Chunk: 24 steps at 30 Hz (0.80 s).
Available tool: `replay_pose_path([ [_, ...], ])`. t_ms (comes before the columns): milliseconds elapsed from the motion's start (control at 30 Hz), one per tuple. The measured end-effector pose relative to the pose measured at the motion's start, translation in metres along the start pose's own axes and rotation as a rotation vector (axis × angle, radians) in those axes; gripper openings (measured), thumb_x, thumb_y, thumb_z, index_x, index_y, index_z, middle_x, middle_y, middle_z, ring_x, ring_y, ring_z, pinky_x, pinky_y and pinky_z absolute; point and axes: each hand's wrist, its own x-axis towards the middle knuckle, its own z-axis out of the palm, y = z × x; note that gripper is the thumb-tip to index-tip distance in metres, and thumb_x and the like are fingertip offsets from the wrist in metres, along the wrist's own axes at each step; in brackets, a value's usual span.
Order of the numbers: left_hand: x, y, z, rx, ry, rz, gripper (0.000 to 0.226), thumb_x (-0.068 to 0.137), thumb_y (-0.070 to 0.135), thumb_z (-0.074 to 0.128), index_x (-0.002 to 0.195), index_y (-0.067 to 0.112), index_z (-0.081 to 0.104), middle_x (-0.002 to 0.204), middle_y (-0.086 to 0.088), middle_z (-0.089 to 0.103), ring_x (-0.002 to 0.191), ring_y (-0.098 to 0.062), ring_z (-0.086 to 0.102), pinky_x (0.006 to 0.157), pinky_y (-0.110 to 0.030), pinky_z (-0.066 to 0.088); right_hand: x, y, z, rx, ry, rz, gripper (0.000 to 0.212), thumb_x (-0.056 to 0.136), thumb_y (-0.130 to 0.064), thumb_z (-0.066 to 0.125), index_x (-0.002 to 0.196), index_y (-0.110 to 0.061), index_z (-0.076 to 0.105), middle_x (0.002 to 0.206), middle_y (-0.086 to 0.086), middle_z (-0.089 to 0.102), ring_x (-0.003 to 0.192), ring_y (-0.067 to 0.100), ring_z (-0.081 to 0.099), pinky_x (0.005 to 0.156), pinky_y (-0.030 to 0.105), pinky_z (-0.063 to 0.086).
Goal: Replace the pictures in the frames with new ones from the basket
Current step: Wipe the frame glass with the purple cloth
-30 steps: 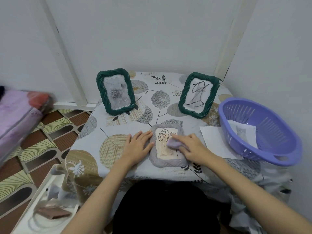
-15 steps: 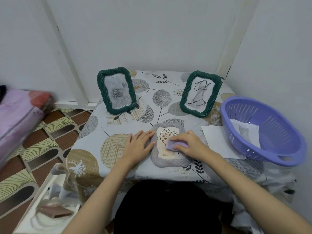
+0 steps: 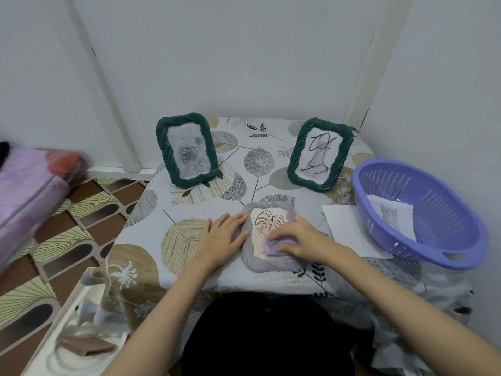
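Note:
A grey rope-edged frame (image 3: 267, 263) lies flat at the table's front, showing a beige leaf drawing (image 3: 267, 219). My left hand (image 3: 223, 236) rests flat against the frame's left edge. My right hand (image 3: 295, 237) presses a small lilac cloth (image 3: 273, 246) onto the picture's lower part. Two green frames stand upright behind: one with a rose picture (image 3: 186, 153) at the left, one with a black scribble drawing (image 3: 320, 154) at the right. The purple basket (image 3: 423, 213) at the right holds a cat picture (image 3: 391, 214).
A white sheet (image 3: 344, 226) lies on the table between the grey frame and the basket. Walls close in behind and at the right. A patterned floor, a pink bundle (image 3: 29, 183) and a white tray (image 3: 67, 340) are at the left.
My right hand with the cloth has slid down the picture toward me, uncovering more of the leaf drawing. My left hand has stayed at the frame's edge.

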Motion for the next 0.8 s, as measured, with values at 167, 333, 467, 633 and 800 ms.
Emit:
replay_pose_path([
  [167, 0.0, 0.0, 0.0, -0.008, -0.011, 0.001, 0.087, 0.064, 0.071, 0.0, 0.14, 0.04, 0.028, 0.149, 0.021, 0.027, 0.142, -0.009, 0.017, 0.117, -0.046, 0.005, -0.005, 0.013, -0.015, -0.132, 0.034, 0.114, 0.033, 0.083, -0.024, 0.062, 0.115, -0.032, 0.062, 0.107, 0.001, 0.065, 0.091, 0.012, 0.035, 0.086, 0.028, 0.035],
  [333, 0.001, -0.001, 0.0, -0.02, -0.027, -0.004, 0.073, 0.075, 0.068, 0.013, 0.14, 0.039, 0.028, 0.149, 0.021, 0.027, 0.142, -0.009, 0.017, 0.117, -0.047, 0.005, 0.012, -0.003, -0.018, -0.338, 0.05, 0.087, 0.032, 0.083, -0.02, 0.061, 0.114, -0.029, 0.062, 0.106, 0.002, 0.064, 0.096, 0.02, 0.04, 0.089, 0.034, 0.038],
  [467, 0.0, 0.0, 0.0, -0.031, -0.032, -0.003, 0.069, 0.078, 0.064, 0.015, 0.14, 0.039, 0.028, 0.15, 0.021, 0.027, 0.143, -0.01, 0.016, 0.117, -0.047, 0.003, -0.001, -0.001, -0.024, -0.206, -0.078, 0.138, 0.04, 0.074, -0.023, 0.07, 0.112, -0.034, 0.061, 0.091, -0.002, 0.044, 0.093, 0.016, 0.038, 0.089, 0.032, 0.038],
  [633, 0.001, -0.001, 0.0, -0.048, -0.035, -0.005, 0.065, 0.079, 0.061, 0.02, 0.139, 0.039, 0.029, 0.149, 0.022, 0.028, 0.142, -0.009, 0.016, 0.117, -0.047, 0.003, 0.001, -0.007, -0.023, -0.196, -0.058, 0.126, 0.036, 0.072, -0.017, 0.072, 0.105, -0.027, 0.066, 0.078, -0.012, 0.043, 0.094, 0.015, 0.04, 0.084, 0.029, 0.038],
  [800, 0.0, 0.001, -0.002, -0.056, -0.039, -0.017, 0.065, 0.08, 0.062, 0.021, 0.139, 0.038, 0.03, 0.149, 0.021, 0.028, 0.143, -0.01, 0.017, 0.118, -0.048, 0.004, 0.019, -0.012, -0.022, -0.185, 0.116, 0.226, 0.037, 0.073, -0.021, 0.072, 0.109, -0.025, 0.064, 0.091, 0.007, 0.044, 0.104, 0.028, 0.048, 0.086, 0.032, 0.041],
])
